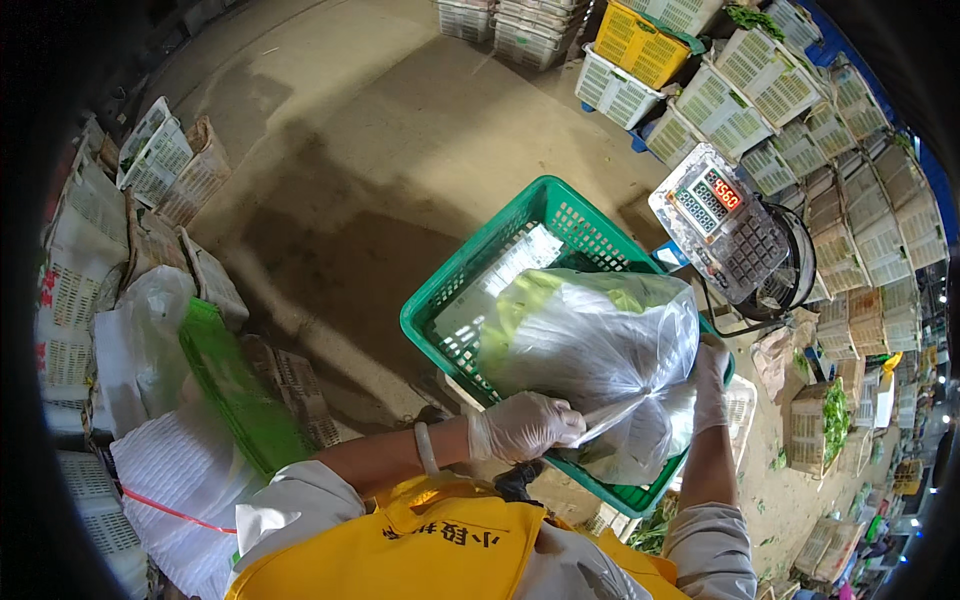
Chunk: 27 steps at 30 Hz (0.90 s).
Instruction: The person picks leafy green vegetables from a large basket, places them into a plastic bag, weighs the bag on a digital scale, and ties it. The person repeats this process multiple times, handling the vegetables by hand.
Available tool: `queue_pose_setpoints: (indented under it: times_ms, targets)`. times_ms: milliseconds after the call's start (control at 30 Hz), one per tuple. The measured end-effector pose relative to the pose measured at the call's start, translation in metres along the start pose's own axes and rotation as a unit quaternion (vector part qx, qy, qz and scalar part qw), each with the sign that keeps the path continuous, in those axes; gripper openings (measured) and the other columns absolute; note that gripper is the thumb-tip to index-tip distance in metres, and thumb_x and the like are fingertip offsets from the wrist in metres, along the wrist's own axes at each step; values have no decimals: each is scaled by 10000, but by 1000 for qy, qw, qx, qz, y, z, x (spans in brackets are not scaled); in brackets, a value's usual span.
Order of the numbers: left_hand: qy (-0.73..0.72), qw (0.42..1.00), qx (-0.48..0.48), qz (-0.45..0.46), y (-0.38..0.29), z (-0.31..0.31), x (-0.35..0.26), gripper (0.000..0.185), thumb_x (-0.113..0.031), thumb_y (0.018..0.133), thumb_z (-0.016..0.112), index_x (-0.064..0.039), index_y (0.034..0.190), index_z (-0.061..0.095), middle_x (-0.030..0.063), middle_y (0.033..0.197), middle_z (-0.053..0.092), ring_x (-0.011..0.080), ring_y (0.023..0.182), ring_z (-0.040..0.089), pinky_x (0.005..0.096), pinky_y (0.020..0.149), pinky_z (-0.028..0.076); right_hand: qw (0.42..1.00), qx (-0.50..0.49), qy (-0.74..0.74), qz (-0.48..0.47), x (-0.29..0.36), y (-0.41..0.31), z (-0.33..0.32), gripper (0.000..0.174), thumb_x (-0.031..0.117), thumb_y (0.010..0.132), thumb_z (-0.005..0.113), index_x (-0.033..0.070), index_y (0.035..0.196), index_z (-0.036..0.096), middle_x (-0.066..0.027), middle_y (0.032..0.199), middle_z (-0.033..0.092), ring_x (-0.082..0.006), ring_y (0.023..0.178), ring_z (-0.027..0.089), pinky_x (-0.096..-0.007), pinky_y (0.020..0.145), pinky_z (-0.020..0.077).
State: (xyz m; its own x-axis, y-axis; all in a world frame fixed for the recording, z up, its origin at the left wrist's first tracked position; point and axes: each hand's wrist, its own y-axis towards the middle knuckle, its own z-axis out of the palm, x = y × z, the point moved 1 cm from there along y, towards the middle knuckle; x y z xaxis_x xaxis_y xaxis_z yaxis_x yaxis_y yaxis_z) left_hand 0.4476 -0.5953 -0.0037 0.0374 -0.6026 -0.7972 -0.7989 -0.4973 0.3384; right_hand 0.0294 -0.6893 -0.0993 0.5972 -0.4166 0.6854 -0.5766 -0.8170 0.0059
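A clear plastic bag (585,337) of leafy green vegetables lies in a green plastic basket (450,270). Its neck is gathered into radiating folds. My gloved left hand (525,427) pinches a taut strip of the bag's film on the near side. At the right, the bag's edge stretches towards my gloved right hand (711,379), which grips it close to the basket rim; the fingertips are partly hidden. Beyond the basket's right corner stands a digital scale display (720,217) with lit red digits and a keypad. Flat white packets (525,259) show inside the basket.
Stacked white crates (720,112) and a yellow crate (641,45) stand at the upper right. More crates (161,154) line the left, beside white padded sheeting (180,480) and a green plastic sheet or bag (232,382). Bare floor (352,150) lies beyond the basket. A crate of greens (817,427) sits at right.
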Motion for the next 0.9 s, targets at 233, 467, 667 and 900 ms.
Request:
queue_pose_setpoints:
  times_ms: [233, 467, 667, 900]
  targets:
    - [-139, 893, -331, -271, -8, -66, 112, 305, 43, 831, 467, -29, 1052, 666, 60, 970, 688, 97, 850, 598, 264, 774, 500, 831, 377, 408, 13, -2, -38, -87, 641, 183, 778, 680, 23, 1358, 460, -35, 1037, 612, -112, 881, 568, -282, 795, 457]
    - [91, 766, -168, -614, -20, -56, 258, 329, -292, 905, 508, -66, 1084, 668, 173, 1055, 675, 318, 1016, 643, 419, 844, 514, 890, 253, 376, 56, -8, -134, -150, 795, 369, 770, 758, 58, 1413, 409, -5, 1026, 568, -128, 891, 554, -297, 834, 453]
    - [215, 763, -114, -598, -20, -54, 284, 289, -285, 930, 456, -116, 1019, 672, 175, 1022, 676, 363, 942, 657, 467, 800, 529, 880, 159, 440, 79, -21, -197, -164, 670, 350, 808, 720, 1, 1333, 495, -17, 834, 586, -133, 761, 553, -287, 717, 449]
    - [342, 791, 18, -507, -4, -78, 265, 256, -204, 923, 481, -93, 1019, 691, 181, 1032, 672, 332, 977, 657, 430, 811, 544, 882, 168, 435, 77, -1, -214, -156, 593, 345, 825, 687, -6, 1282, 548, -26, 858, 589, -139, 773, 559, -294, 736, 458]
